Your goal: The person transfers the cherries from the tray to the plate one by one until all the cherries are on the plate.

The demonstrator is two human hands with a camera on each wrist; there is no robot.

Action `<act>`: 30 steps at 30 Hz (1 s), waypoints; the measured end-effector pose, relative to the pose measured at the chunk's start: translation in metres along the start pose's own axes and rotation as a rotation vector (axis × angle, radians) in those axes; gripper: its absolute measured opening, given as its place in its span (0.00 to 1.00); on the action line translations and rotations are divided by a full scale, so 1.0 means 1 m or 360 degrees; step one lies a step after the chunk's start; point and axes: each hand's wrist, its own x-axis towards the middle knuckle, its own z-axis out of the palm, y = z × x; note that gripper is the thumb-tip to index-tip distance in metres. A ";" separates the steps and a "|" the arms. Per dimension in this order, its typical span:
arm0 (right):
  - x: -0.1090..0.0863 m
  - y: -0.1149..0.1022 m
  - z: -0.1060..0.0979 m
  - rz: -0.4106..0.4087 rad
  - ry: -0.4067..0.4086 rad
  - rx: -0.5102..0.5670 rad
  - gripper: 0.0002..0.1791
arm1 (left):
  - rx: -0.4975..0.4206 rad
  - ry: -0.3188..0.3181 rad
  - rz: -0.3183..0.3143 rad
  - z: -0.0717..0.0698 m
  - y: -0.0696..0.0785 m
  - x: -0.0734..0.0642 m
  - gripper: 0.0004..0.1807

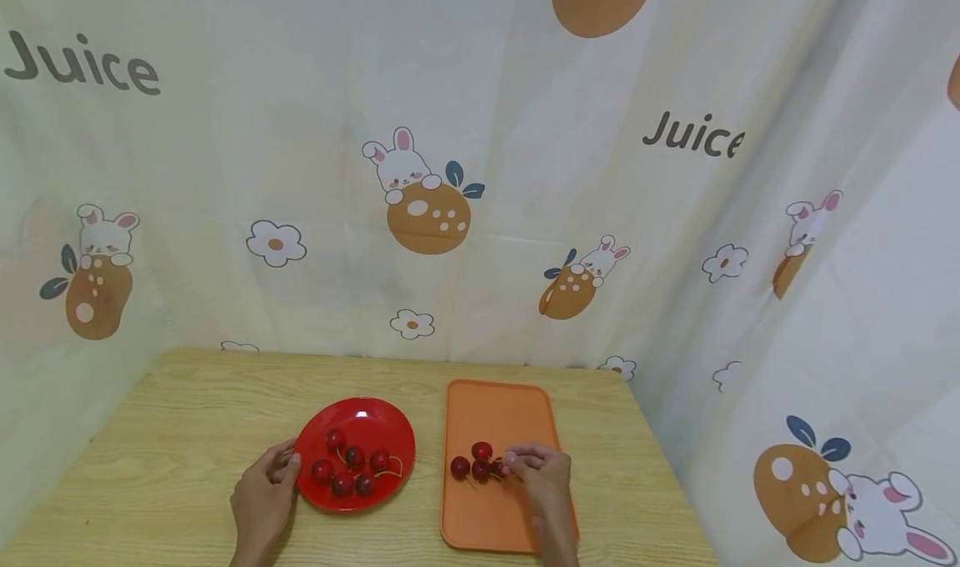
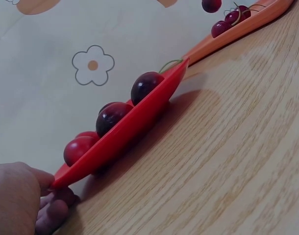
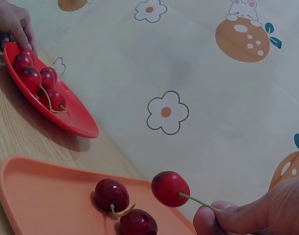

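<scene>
My left hand grips the left rim of a red plate, with the thumb above and fingers tucked under in the left wrist view. On the plate lies a cluster of red cherries, some with green stems. My right hand pinches the thin stem of a bright red cherry between thumb and fingertip. That cherry is lifted over an orange tray. Several darker cherries lie on the tray below it, partly overlapped by the right fingers in the head view.
Both the plate and the tray stand on a light wood-grain table, the tray to the right with a gap between them. A pale curtain printed with rabbits, fruit and flowers hangs behind the table and along its sides.
</scene>
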 end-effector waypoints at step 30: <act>-0.002 -0.005 0.021 -0.0031 -0.0112 -0.0033 0.09 | -0.0013 -0.0035 -0.0031 -0.001 -0.002 0.003 0.17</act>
